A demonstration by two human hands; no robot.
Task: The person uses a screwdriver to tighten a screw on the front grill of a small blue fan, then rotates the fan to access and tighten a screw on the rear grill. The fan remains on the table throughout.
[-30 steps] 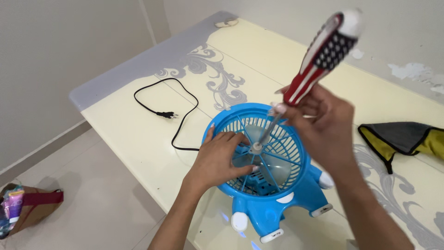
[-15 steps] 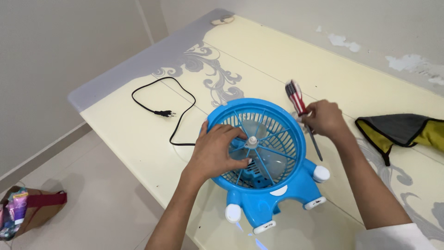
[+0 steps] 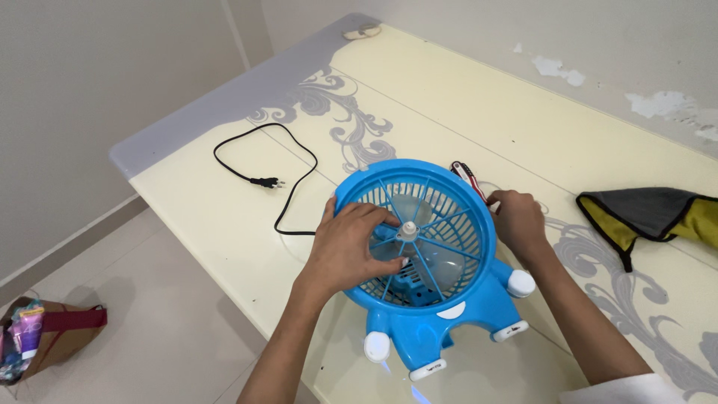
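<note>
Left hand (image 3: 351, 247) flat on round blue plastic fan grille (image 3: 419, 232); right hand (image 3: 516, 221) gripping red-striped screwdriver (image 3: 470, 178) on cream table (image 3: 224, 217). We press grille steady w/ left, lay tool flat.

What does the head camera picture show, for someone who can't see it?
A person's left hand presses on a blue fan's grille lying on a cream table, while the right hand rests a screwdriver beside it. A black plug cord and a grey-yellow cloth lie nearby.

Lighting: bright, even, diffuse indoor light; sharp focus.
Soft shadows under the round blue plastic fan (image 3: 426, 262) on the glossy cream tabletop (image 3: 464, 112); mild wide-angle edge stretch.
</note>
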